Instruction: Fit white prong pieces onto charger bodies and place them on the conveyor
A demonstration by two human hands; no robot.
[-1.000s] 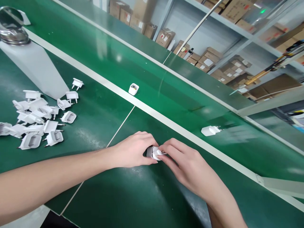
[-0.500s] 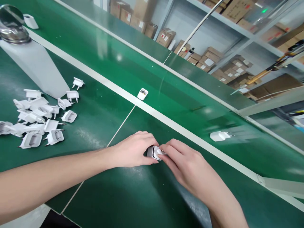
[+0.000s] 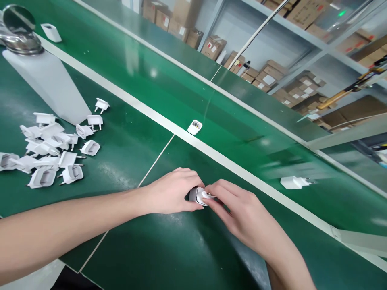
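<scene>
From my remote seat, working left to right: at the far left a polished chrome dome (image 3: 19, 30) sits on a tapered, matte white housing (image 3: 45, 82), with a small white plastic cube (image 3: 51, 33) just beyond it on the glossy green conveyor belt (image 3: 127, 68). Below the housing, on the green work surface (image 3: 169, 249), lies a loose heap of white plastic plug adapters (image 3: 44, 177), smooth and hollow-faced, many showing two thin metal pins. My left hand (image 3: 171, 193) is closed around one end of a white plastic charger (image 3: 198, 196), whose dark grey end pokes out beside the palm. The right hand (image 3: 238, 209) meets it from the other side, fingers (image 3: 219, 189) bent and pressed together, tips pinching the charger's glossy white end, so the charger sits held between both hands just above the work surface. Out on the belt, a square white charger (image 3: 194, 127) lies near the pale divider strip (image 3: 187, 139), and a pronged white charger (image 3: 293, 182) lies further right. Beyond stand metal shelves (image 3: 311, 46) stacked with cardboard boxes (image 3: 272, 72)
</scene>
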